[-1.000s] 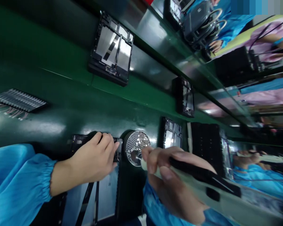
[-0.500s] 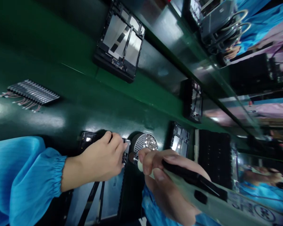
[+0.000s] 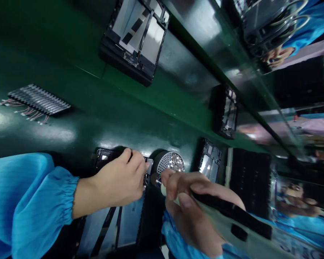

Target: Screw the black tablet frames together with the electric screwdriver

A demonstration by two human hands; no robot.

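An opened tablet point(image 3: 132, 219) lies before me, its large silvery battery area crossed by dark ribbon cables. My left hand point(image 3: 118, 180) is curled over the tablet's upper end, fingers bent and pressed together at its right side; what lies beneath the palm is hidden. In my right hand point(image 3: 194, 201) is a pale electric screwdriver point(image 3: 248, 223) with a black lever, its fingers wrapped round the body. The metal front end of the screwdriver points left, close to the tablet's upper right edge; whether it touches cannot be made out. Just beyond stands a round screw holder point(image 3: 169, 162) with small shiny screws on its perforated top.
A stack of slim parts with wired connectors point(image 3: 40, 100) lies at left on the green bench point(image 3: 78, 126). Other opened devices point(image 3: 136, 43) sit on the raised strip, with another opened device point(image 3: 210, 160) beside a black tray point(image 3: 250, 180). Co-workers in blue sleeves point(image 3: 310, 32) are at right.
The view has shifted slightly, so the far devices appear displaced. Both hands stay almost in place at the tablet, and the screwdriver's rear end sits a little lower in the picture.
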